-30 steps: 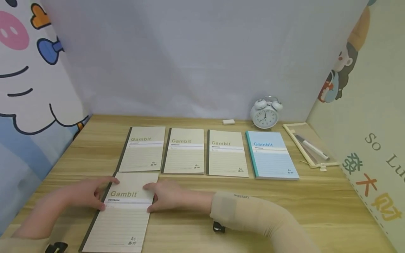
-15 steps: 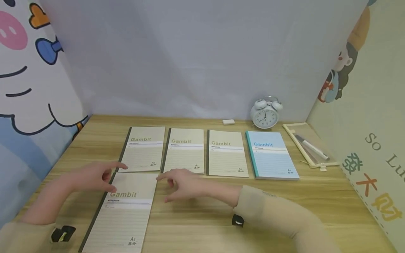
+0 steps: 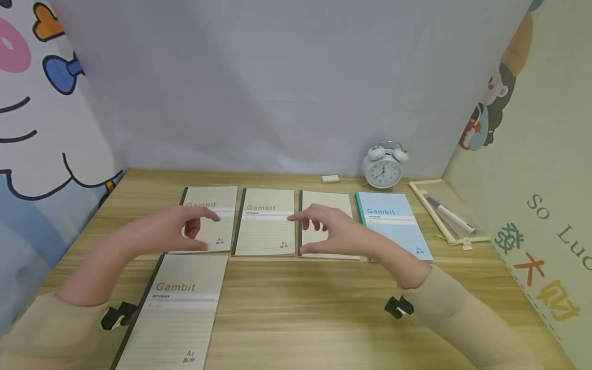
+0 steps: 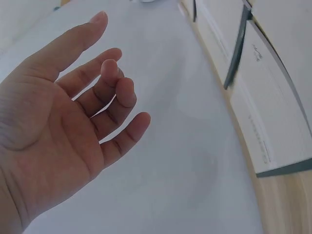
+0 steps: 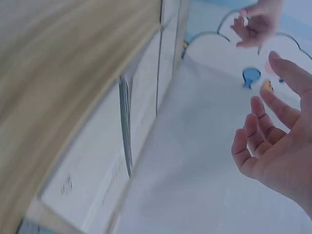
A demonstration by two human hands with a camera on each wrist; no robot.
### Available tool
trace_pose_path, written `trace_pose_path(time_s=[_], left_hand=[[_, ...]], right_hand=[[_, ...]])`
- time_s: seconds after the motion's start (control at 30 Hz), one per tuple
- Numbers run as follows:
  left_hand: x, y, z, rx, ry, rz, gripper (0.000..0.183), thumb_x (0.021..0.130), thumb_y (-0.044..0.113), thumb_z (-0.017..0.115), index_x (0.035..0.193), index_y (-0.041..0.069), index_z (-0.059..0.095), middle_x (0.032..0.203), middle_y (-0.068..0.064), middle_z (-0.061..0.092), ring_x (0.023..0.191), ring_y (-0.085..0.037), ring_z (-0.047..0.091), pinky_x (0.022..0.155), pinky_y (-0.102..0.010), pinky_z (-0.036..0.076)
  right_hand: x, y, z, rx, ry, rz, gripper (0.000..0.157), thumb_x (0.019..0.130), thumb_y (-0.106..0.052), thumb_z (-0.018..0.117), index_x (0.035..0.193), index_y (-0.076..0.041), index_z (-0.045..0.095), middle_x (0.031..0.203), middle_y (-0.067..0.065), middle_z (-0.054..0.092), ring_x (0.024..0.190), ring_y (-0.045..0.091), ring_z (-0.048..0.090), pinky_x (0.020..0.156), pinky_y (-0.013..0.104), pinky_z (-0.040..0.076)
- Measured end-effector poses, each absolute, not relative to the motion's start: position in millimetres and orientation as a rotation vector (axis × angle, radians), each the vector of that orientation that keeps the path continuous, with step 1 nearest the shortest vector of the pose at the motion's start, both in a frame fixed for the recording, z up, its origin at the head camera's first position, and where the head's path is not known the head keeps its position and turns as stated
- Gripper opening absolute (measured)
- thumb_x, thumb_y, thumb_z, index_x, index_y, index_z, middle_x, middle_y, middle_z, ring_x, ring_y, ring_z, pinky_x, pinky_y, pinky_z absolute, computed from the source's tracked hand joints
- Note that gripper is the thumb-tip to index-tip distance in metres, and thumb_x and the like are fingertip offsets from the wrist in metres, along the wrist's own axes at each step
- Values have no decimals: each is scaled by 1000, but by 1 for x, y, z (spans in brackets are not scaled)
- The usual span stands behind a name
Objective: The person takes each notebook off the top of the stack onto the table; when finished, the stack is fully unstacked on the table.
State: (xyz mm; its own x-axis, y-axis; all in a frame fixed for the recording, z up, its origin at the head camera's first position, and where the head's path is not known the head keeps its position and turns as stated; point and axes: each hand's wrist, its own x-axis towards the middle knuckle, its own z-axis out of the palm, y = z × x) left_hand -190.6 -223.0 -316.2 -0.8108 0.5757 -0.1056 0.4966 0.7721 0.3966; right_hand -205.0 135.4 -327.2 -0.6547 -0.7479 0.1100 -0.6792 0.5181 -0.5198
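Both bare hands hang raised over the table with relaxed, slightly bent fingers and nothing in them. In the head view the left hand (image 3: 168, 231) overlaps the leftmost beige notebook (image 3: 226, 231) of the back row. Its empty palm (image 4: 58, 122) shows in the left wrist view. Farther right, the right hand (image 3: 339, 228) overlaps the third beige notebook (image 3: 330, 198), its index fingertip at the edge of the second beige notebook (image 3: 265, 231). Another beige notebook (image 3: 176, 324) lies in front at the left, below the row. A light blue notebook (image 3: 393, 216) ends the row.
A white alarm clock (image 3: 383, 169) stands at the back right, with a white eraser (image 3: 330, 179) to its left. At the right lies a mesh zip pouch (image 3: 425, 195) with a pen (image 3: 450, 213) over it. Printed cloth walls border the wooden table (image 3: 324, 313).
Both hands have let go of the front notebook, lifted and moved away toward the back row, the right hand also to the right. The front notebook stays in place.
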Motion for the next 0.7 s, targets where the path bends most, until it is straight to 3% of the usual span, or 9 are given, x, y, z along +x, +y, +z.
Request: trace_pose_path(time_s=[0.17, 0.43, 0.7], left_hand=[[-190, -189, -303, 946, 2828, 457, 49, 81, 29, 74, 126, 18, 57, 76, 10, 55, 71, -9, 50, 66, -28, 43], [-187, -122, -306, 1143, 2934, 550, 65, 79, 30, 77, 137, 17, 50, 100, 6, 63, 92, -15, 55, 80, -34, 48], [-197, -56, -335, 1231, 2958, 797, 76, 78, 35, 77, 143, 17, 41, 131, 0, 56, 121, -20, 49, 103, -47, 36]], right_hand=[[-210, 176, -314, -1264, 2696, -842, 55, 81, -27, 75, 131, -20, 55, 98, -8, 55, 84, 9, 48, 72, 29, 46], [-227, 249, -305, -1236, 2830, -893, 54, 80, -16, 76, 130, -13, 55, 104, -5, 58, 90, 7, 48, 75, 26, 46], [-238, 302, -313, -917, 3011, -891, 57, 82, -13, 73, 135, -15, 51, 115, 0, 60, 96, 3, 46, 80, 16, 44]])
